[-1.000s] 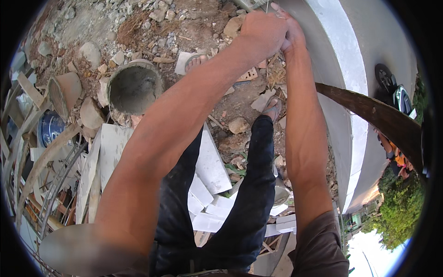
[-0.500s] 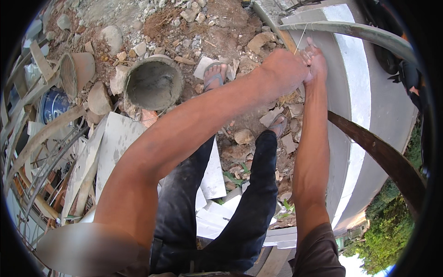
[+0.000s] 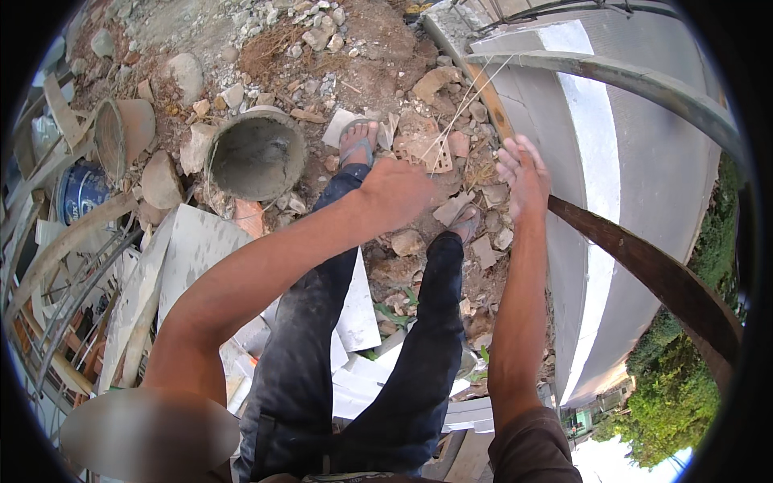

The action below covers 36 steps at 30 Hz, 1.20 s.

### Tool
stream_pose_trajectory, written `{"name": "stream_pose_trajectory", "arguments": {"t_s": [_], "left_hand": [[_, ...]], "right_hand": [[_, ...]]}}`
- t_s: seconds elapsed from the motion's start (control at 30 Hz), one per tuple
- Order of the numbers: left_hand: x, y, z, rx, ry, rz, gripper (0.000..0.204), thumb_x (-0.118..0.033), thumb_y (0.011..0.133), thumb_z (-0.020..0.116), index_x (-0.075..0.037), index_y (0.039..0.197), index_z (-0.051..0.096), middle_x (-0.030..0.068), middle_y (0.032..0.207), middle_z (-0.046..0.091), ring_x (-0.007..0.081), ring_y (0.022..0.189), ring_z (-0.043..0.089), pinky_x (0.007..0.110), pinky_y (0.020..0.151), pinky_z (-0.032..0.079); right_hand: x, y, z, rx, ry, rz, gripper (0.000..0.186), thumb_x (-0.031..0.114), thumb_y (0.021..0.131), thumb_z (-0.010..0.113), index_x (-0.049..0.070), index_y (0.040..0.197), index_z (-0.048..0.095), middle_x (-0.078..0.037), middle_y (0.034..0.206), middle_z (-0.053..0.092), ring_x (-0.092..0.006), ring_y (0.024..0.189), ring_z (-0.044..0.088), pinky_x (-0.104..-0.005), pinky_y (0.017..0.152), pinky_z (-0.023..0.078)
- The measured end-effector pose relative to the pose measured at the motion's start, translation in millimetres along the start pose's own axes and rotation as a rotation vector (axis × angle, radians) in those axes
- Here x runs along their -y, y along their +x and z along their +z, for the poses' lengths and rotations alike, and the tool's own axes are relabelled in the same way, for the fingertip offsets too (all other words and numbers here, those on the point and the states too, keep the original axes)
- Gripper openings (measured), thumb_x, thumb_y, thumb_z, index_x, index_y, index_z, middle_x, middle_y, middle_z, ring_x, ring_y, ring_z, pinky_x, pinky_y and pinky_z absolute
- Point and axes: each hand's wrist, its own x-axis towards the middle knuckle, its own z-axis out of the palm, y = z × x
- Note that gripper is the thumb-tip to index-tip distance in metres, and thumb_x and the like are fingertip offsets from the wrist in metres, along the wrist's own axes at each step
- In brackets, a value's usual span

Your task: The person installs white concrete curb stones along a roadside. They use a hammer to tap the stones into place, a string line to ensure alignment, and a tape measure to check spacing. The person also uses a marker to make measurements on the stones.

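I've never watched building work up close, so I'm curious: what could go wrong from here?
The white string, running from the left hand toward the grey plank, might slip or snag. The open toes in the flip-flops could be stubbed or cut on the perforated brick and loose stones around them. The right hand, open and bare beside the wooden strip, might catch a splinter.

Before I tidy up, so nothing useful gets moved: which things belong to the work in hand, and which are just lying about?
In use, it seems:
- pale string, held in the left hand
- possibly wooden strip, near the open right hand

Apparently lying about:
- grey-crusted bucket
- blue bucket
- broken perforated brick
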Motion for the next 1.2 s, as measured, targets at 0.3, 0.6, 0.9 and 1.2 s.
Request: {"name": "stream_pose_trajectory", "arguments": {"t_s": [0.3,0.6,0.9,1.2], "left_hand": [[136.5,-7.1,-74.5,-0.755,0.101,-0.332,0.032,-0.021,0.094,0.054,-0.007,0.12,0.065,0.0152,0.118,0.067,0.0372,0.099,0.068,0.048,0.087,0.055],[148.1,-3.3,-108.6,-0.58,0.206,-0.348,0.033,-0.028,0.095,0.056,-0.013,0.122,0.069,0.0181,0.097,0.072,0.0378,0.088,0.069,0.048,0.082,0.055],[109.5,-7.2,-84.4,-0.606,0.076,-0.156,0.037,-0.023,0.097,0.057,-0.011,0.131,0.061,0.016,0.13,0.061,0.0367,0.108,0.064,0.046,0.094,0.052],[-51.7,29.1,-83.6,-0.56,-0.54,0.166,0.032,-0.015,0.096,0.056,0.001,0.124,0.062,0.0205,0.107,0.068,0.0338,0.097,0.068,0.043,0.088,0.054]], "right_hand": [[62.3,61.4,91.9,-0.088,0.343,-0.088,0.023,0.013,0.098,0.061,-0.003,0.114,0.061,-0.012,0.102,0.068,-0.0204,0.087,0.067,-0.0334,0.073,0.056],[62.7,97.5,87.9,-0.066,0.444,0.01,0.01,0.012,0.094,0.056,0.004,0.088,0.055,-0.005,0.079,0.059,-0.0138,0.068,0.055,-0.0316,0.06,0.046],[39.6,33.9,76.8,0.291,1.315,0.014,0.022,0.026,0.096,0.045,0.005,0.096,0.048,0.001,0.069,0.048,-0.0127,0.055,0.042,-0.029,0.053,0.035],[-8.1,-129.1,-22.6,0.204,0.985,-0.042,0.04,0.045,0.1,0.051,0.009,0.082,0.049,-0.003,0.072,0.046,-0.0168,0.065,0.043,-0.0302,0.057,0.036]]}}
